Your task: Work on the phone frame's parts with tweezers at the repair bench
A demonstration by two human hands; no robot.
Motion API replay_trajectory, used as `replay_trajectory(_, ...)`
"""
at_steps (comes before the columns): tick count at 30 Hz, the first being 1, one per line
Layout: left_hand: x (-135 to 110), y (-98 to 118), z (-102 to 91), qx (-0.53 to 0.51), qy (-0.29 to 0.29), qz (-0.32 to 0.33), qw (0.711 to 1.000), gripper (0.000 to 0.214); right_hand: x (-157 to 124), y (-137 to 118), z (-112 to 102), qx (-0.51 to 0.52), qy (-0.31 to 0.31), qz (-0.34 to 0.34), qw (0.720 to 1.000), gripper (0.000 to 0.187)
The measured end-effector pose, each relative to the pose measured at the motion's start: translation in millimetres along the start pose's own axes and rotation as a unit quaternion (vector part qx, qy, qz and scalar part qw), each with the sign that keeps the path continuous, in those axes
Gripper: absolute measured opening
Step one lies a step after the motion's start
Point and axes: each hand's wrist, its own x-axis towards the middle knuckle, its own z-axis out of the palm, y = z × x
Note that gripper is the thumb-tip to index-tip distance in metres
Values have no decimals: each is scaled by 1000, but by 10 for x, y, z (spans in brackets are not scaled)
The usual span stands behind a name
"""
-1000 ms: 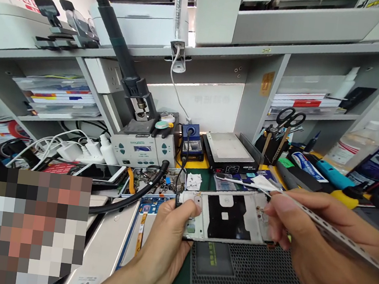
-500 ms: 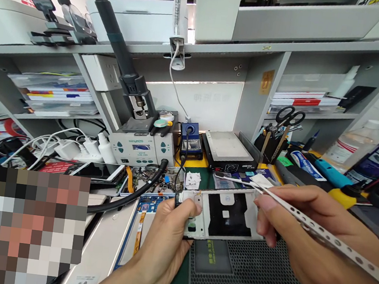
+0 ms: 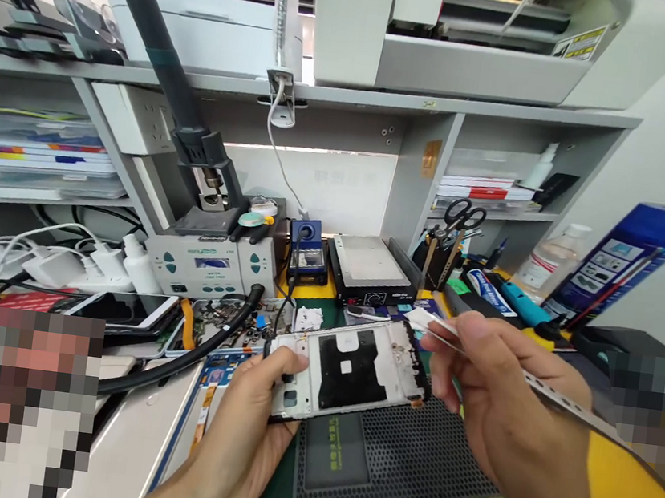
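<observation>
So the phone frame (image 3: 354,369) is held up above the dark holey mat (image 3: 402,472), its near-left end clamped in the left hand (image 3: 255,413), thumb on top. Metal tweezers (image 3: 568,404) are gripped in the right hand (image 3: 509,392), just beside the frame's other end. Hands are kept well apart; whether anything's pinched in the tips can't be told.

One phone frame (image 3: 362,378), one pair of tweezers (image 3: 559,402), two white bottles (image 3: 141,264), one honeycomb mat (image 3: 409,460)
</observation>
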Motion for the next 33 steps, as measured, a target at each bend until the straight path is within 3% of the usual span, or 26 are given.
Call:
replay_trajectory(5,-43,29,38,-11,24,-1,1000,22,35,-30,-6,88,3,54,995,27)
replay_trajectory(14,-45,43,48,-24,17,-15,999,34,30,-59,23,119,37,-2,992,12)
replay_trajectory(19,-60,39,56,-15,15,0,1000,40,34,-50,-2,124,37,-6,992,11)
replay_trajectory(26,-103,61,63,-1,20,-4,1000,31,34,-43,-12,141,36,-5,989,7)
replay_trajectory(33,-105,49,49,-21,-7,-5,1000,33,18,-57,-4,155,30,9,987,11)
